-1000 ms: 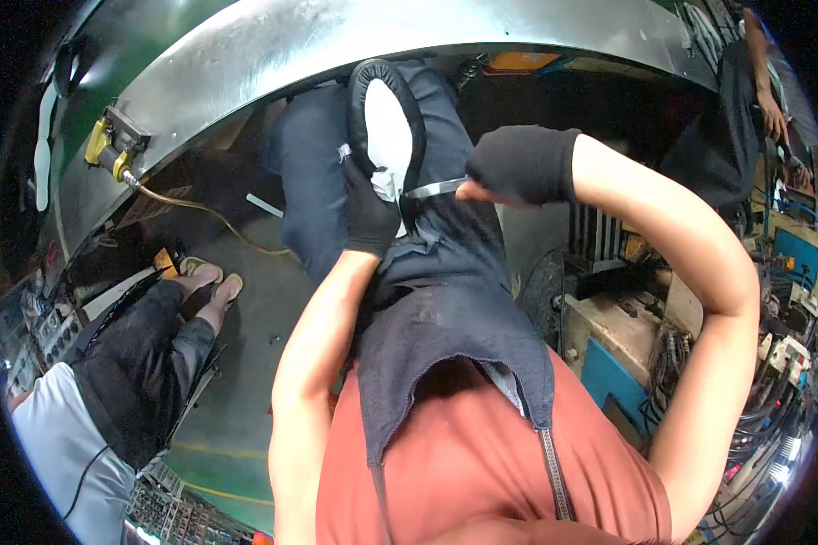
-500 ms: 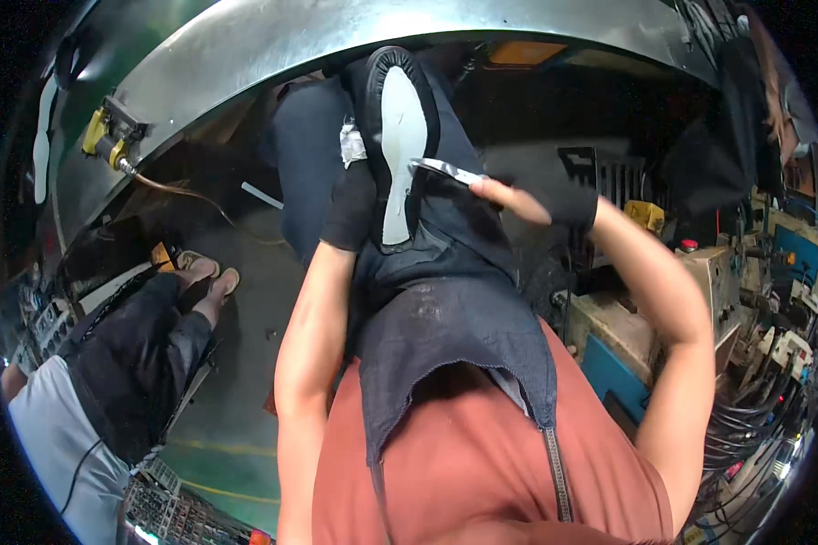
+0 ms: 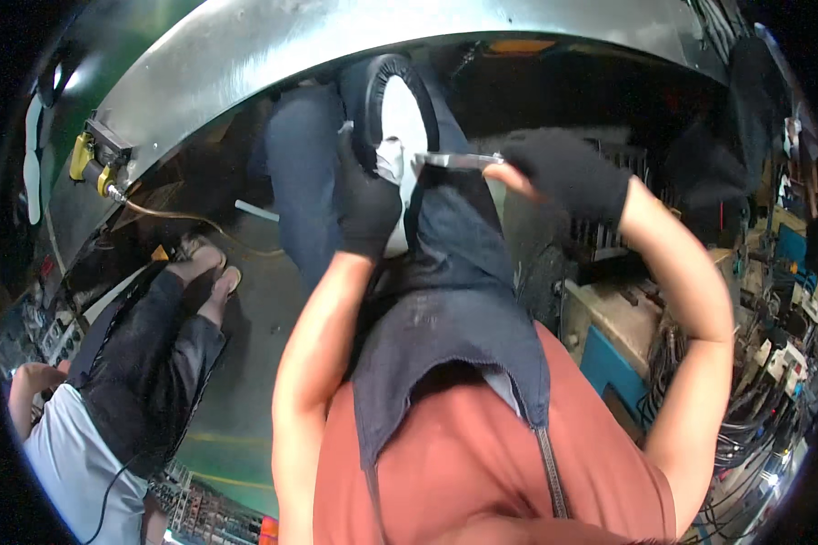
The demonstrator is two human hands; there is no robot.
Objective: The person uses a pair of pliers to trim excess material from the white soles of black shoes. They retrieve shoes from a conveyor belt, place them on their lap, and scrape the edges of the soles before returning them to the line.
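Note:
A black shoe (image 3: 373, 105) lies upside down across my lap, its pale sole board (image 3: 400, 109) facing up. My left hand (image 3: 368, 204), in a black glove with fingertips cut off or covered in white, closes around the shoe's left side and covers part of the sole. White crumpled material (image 3: 389, 159) shows at its thumb side, on the sole; whether it is cloth or a wrap I cannot tell. My right hand (image 3: 563, 177), also black-gloved, grips a slim silver metal hand tool (image 3: 459, 161). The tool's tip meets the right edge of the sole; its exact kind is unclear.
A metal bench (image 3: 245, 54) curves across the far side. A yellow-black air tool (image 3: 91, 163) with a brown hose hangs at its left. Another person (image 3: 145, 345) sits at the left. Machinery with cables (image 3: 754, 391) stands at my right.
My left hand has shifted right, from beside the shoe onto its sole, bringing the white material with it. My right hand has turned and moved slightly right; the tool now lies more level.

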